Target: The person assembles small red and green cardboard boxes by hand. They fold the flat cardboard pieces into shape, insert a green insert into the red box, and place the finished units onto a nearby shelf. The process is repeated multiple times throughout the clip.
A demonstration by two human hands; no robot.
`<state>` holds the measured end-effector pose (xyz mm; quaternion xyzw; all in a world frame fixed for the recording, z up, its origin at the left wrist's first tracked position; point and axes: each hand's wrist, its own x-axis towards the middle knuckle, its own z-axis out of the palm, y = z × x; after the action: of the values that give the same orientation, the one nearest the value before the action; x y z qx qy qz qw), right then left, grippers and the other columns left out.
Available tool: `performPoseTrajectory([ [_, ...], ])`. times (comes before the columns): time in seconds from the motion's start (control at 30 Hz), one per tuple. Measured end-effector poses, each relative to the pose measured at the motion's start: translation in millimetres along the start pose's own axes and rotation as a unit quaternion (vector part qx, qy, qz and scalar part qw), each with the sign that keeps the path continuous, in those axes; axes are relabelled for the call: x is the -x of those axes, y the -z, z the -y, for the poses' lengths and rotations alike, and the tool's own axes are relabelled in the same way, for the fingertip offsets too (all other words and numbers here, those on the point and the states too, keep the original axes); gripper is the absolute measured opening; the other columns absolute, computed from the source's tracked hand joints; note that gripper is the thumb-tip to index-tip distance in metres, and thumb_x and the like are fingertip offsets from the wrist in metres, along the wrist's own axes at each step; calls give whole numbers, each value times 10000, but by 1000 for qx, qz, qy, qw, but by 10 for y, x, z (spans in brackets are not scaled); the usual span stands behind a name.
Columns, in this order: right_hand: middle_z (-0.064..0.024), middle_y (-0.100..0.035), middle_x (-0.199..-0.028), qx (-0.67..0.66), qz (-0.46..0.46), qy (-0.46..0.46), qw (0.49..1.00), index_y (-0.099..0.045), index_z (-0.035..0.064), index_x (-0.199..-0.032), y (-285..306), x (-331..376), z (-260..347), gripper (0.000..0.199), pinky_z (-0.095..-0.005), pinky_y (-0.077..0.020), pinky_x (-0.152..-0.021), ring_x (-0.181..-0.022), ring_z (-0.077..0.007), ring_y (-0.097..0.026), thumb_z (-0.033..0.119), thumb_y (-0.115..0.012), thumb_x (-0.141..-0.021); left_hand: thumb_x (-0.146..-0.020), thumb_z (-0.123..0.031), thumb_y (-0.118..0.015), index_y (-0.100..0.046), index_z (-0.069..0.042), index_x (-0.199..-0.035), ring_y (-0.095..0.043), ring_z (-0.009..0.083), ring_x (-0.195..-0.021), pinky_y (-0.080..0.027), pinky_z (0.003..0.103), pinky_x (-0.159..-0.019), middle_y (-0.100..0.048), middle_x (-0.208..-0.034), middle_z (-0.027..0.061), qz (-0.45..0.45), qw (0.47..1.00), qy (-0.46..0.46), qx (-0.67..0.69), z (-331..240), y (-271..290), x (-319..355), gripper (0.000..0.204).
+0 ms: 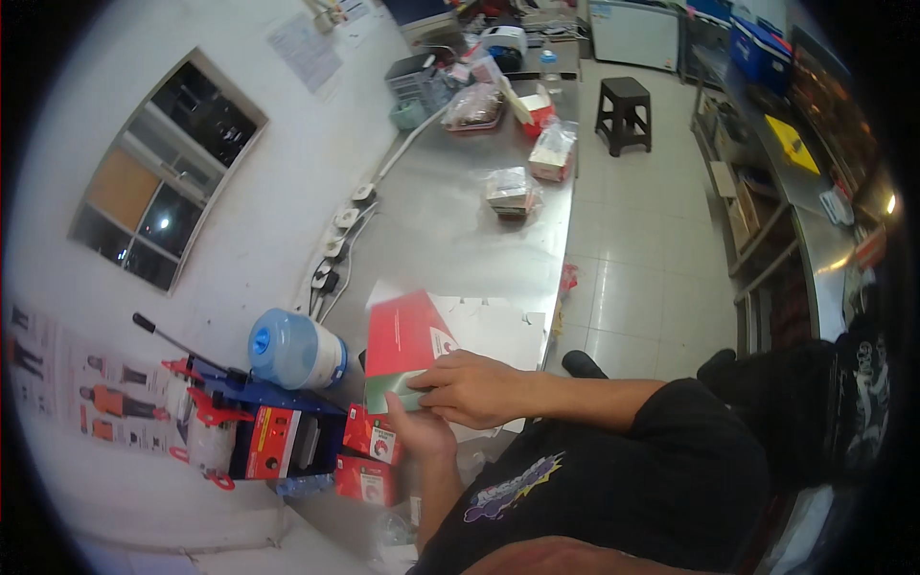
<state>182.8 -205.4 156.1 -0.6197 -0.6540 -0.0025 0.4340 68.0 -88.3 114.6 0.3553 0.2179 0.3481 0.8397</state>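
Over the steel table I hold a flat, red-and-green cardboard box blank [402, 331] with both hands. Its larger red panel points away from me, and the green part [383, 391] lies nearest my fingers. My right hand [476, 388] is closed over the near right side of the green part, fingers bent together. Below it, my left hand [422, 431] grips the near edge, thumb raised against the green; its other fingers are mostly hidden. White sheets [494, 326] that look like more card lie beneath and to the right of the blank.
Small red boxes [364, 479] stand by my left hand. Left of them are a red-and-blue lever machine [278, 443] and a blue water jug [287, 350]. Plugs and cables [331, 249] run along the wall. Bagged boxes [513, 192] sit farther up the table [436, 220]. A dark stool [625, 96] stands beyond.
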Motion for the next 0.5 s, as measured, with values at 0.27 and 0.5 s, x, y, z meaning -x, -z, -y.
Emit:
performPoseTrajectory([
  [0.27,-180,-362,-1611,0,69,50,996,-537,115,-1458,26,-88,-23,792,-478,-357,-1195,-1486,-380,-358,54,-816,-719,-1065,-184,-505,-489,-26,-1390,-628,263,-1194,-550,432,-982,-599,-1330,150,10,995,-92,-26,-399,26,159,362],
  [0.5,-193,-487,-1546,-404,-165,-149,888,-362,22,-1569,-328,19,29,794,-360,-433,-1110,-1381,-317,-523,118,-778,-900,-1038,-72,-576,-592,-15,-1241,-689,257,-1071,-584,438,-941,-685,-1164,126,62,989,-119,54,-290,83,74,211],
])
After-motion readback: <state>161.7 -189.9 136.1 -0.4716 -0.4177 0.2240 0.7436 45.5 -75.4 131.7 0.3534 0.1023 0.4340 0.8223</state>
